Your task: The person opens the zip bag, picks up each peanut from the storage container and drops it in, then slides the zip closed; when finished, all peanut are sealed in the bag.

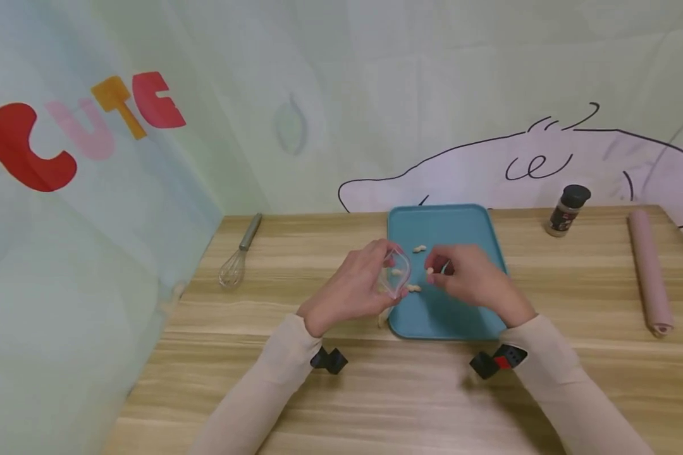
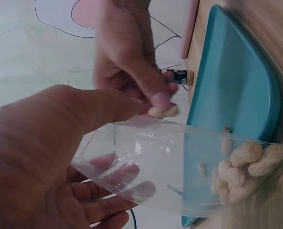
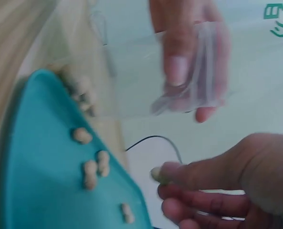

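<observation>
A clear plastic bag (image 2: 146, 148) hangs from my left hand (image 1: 350, 281), whose thumb and fingers grip it at its spread mouth. Several peanuts in shells (image 2: 246, 167) lie at the bottom of the bag, by the near left edge of the blue tray (image 1: 449, 322). Between thumb and fingertips, my right hand (image 1: 475, 275) pinches one peanut (image 2: 164, 111), just to the right of the bag mouth over the tray. Several loose peanuts (image 3: 90, 174) lie on the tray; one (image 1: 419, 249) is beyond the hands.
A whisk (image 1: 236, 262) lies at the table's back left. Behind the tray on the right stands a black-capped seasoning jar (image 1: 566, 212), and a rolled pink mat (image 1: 651, 272) lies at the right side. A printed cloth (image 1: 319, 95) hangs along the table's back edge.
</observation>
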Action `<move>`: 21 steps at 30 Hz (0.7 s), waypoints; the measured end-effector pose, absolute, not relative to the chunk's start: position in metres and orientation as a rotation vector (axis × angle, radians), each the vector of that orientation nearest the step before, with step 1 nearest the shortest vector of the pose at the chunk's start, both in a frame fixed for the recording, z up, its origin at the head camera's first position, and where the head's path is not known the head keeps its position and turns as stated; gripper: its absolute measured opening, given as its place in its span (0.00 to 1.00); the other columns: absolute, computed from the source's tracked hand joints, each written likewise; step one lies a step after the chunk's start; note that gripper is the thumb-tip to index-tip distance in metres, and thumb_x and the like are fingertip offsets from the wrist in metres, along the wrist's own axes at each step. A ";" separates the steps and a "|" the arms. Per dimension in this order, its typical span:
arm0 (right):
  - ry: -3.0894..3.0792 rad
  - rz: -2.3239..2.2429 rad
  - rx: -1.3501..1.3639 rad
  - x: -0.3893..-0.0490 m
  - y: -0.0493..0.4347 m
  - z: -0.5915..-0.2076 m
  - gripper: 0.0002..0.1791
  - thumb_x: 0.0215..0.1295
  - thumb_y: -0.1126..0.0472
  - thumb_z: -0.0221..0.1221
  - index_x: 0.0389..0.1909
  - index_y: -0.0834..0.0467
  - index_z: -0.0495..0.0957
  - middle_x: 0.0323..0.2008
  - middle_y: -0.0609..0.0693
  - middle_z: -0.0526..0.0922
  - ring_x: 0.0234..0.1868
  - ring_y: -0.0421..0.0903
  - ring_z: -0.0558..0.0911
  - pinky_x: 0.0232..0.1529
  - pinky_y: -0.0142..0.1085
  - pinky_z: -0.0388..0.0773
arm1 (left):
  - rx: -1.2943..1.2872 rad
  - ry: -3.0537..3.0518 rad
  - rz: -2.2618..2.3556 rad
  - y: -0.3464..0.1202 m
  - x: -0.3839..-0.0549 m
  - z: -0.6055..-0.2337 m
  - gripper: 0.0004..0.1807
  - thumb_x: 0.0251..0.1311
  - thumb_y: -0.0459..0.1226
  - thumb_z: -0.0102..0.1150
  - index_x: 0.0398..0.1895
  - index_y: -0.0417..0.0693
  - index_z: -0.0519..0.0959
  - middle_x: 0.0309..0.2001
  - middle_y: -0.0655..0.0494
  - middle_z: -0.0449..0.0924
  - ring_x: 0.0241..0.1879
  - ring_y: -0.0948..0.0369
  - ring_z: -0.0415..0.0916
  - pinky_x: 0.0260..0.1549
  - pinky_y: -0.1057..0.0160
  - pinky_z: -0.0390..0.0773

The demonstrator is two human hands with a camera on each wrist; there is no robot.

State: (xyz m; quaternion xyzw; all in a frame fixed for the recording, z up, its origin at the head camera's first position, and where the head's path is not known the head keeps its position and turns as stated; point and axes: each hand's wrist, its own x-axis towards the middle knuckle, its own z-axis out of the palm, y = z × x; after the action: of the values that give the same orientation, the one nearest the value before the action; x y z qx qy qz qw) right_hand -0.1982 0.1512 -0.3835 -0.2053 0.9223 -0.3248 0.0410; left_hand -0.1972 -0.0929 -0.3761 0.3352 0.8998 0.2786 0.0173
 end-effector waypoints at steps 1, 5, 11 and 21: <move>2.830 -1.026 -0.627 -0.196 0.151 -0.380 0.03 0.71 0.64 0.67 0.41 0.58 0.84 0.37 0.53 0.89 0.37 0.47 0.84 0.36 0.38 0.79 | 1.035 2.792 0.866 -0.093 -0.197 -0.376 0.31 0.65 0.46 0.72 0.65 0.44 0.72 0.53 0.46 0.83 0.57 0.48 0.83 0.63 0.44 0.76; 2.882 -1.131 -0.654 -0.191 0.150 -0.370 0.05 0.72 0.62 0.67 0.45 0.58 0.86 0.39 0.53 0.91 0.37 0.46 0.87 0.35 0.38 0.81 | 1.032 2.779 0.867 -0.095 -0.197 -0.375 0.31 0.65 0.46 0.72 0.65 0.43 0.71 0.53 0.43 0.83 0.56 0.48 0.82 0.63 0.44 0.75; 2.948 -1.234 -0.691 -0.183 0.149 -0.359 0.06 0.72 0.62 0.68 0.46 0.55 0.87 0.39 0.51 0.92 0.36 0.44 0.88 0.39 0.39 0.83 | 1.050 2.774 0.878 -0.094 -0.197 -0.375 0.31 0.64 0.45 0.73 0.64 0.44 0.71 0.53 0.47 0.82 0.56 0.49 0.82 0.58 0.50 0.80; 2.917 -1.365 -0.868 -0.176 0.140 -0.356 0.08 0.70 0.65 0.69 0.48 0.55 0.88 0.41 0.47 0.91 0.39 0.43 0.87 0.40 0.37 0.85 | 1.060 2.773 0.898 -0.094 -0.197 -0.375 0.30 0.64 0.44 0.74 0.63 0.46 0.71 0.52 0.48 0.81 0.54 0.49 0.81 0.56 0.51 0.79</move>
State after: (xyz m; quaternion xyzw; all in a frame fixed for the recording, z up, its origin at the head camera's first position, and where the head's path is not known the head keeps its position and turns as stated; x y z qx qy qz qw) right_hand -0.1760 0.1398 -0.3556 -0.2590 0.8704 -0.4073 -0.0970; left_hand -0.1972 -0.0940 -0.3750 0.3417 0.8939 0.2894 0.0202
